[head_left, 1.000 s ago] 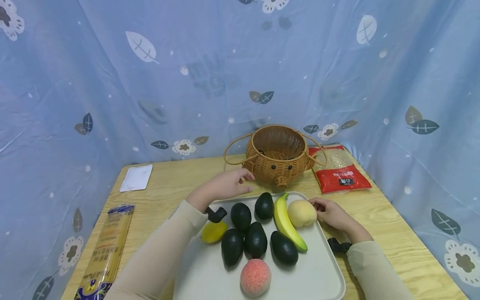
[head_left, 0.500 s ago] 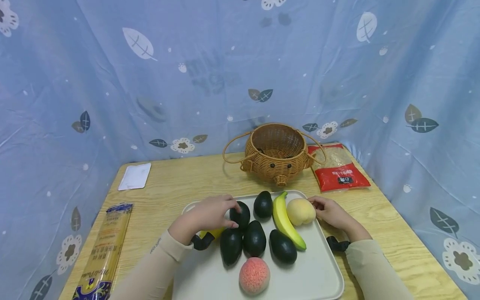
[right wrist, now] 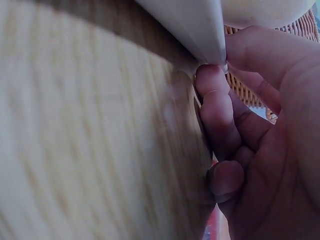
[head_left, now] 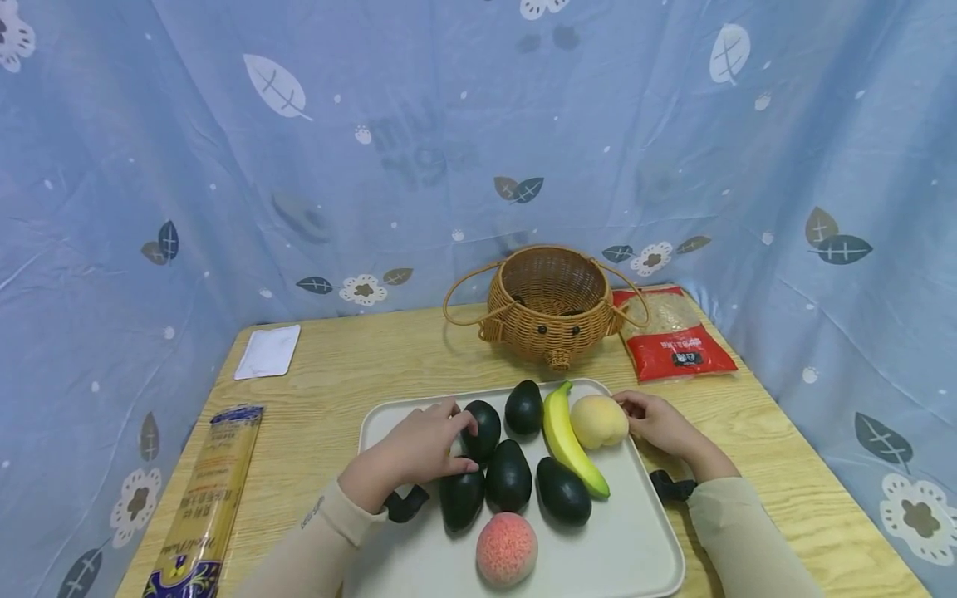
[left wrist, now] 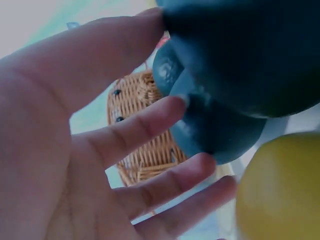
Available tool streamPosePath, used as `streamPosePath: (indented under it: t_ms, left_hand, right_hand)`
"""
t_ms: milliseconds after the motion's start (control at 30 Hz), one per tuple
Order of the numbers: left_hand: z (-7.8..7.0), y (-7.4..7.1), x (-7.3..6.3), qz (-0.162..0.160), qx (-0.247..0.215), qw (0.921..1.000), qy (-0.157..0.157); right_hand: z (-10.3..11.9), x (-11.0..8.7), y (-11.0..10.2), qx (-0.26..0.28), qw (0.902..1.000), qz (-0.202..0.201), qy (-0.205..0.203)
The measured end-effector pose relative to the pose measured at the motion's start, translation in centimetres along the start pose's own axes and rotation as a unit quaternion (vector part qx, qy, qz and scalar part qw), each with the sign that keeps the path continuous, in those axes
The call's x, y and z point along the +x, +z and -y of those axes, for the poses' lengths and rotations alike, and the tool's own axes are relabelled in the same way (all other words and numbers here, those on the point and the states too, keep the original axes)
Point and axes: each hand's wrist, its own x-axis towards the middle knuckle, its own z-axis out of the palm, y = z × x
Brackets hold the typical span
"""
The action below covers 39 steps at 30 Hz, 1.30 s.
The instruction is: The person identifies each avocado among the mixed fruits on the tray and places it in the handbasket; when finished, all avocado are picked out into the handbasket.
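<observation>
My left hand [head_left: 419,444] is over the left part of the white tray [head_left: 628,540], thumb and fingers spread around two dark green avocados. In the left wrist view its thumb tip meets the near avocado [left wrist: 240,55], and the index fingertip is right at another avocado [left wrist: 215,122]. A yellow lemon-like fruit [left wrist: 280,190] lies by the other fingertips; the hand hides it in the head view. My right hand [head_left: 661,425] grips the tray's right rim, beside a pale yellow peach [head_left: 599,421]; the right wrist view shows the thumb over the tray wall [right wrist: 195,30], fingers curled below.
The tray also bears a banana [head_left: 571,444], several more avocados and a pink peach [head_left: 507,549]. Behind it stands a wicker basket [head_left: 549,328] with looped handles, next to a red bag of grain [head_left: 676,345]. Pasta [head_left: 205,498] and a white square [head_left: 267,351] lie left.
My left hand has come back from near the basket, down and left to the avocados, and then its fingers shifted slightly in among them. The right hand has stayed at the tray rim.
</observation>
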Motion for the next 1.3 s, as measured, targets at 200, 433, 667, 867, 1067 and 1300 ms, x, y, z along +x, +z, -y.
streamPosePath:
  t_ms: [200,433,667,867,1067,1300]
  left_hand:
    - [-0.4,0.7,-1.3,-0.008,0.034,0.9993,0.016]
    - [-1.3,1.6,-2.4,0.026,0.060,0.9969,0.042]
    - [-1.7,2.5,-2.7,0.033,0.029,0.9978,0.049]
    - [-1.1,2.0,-2.7,0.031,-0.029,0.9980,0.047]
    - [-0.6,-0.7,-1.8,-0.003,-0.076,0.9966,0.030]
    - [-1.2,-5.2,0.8,-0.070,-0.051,0.9962,-0.004]
  right_hand:
    - [-0.2,0.0,0.1,0.001,1.0000,-0.001,-0.007]
    - [-0.2,0.1,-0.1,0.008,0.9999,-0.005,-0.011]
    - [0.0,0.2,0.1,0.005,1.0000,-0.005,-0.003]
    - [0.2,0.2,0.1,0.001,0.9999,-0.012,-0.011]
    - [0.1,0.2,0.1,-0.007,0.9999,-0.012,-0.007]
    - [-0.2,0.0,0.2,-0.009,0.9999,-0.009,0.002]
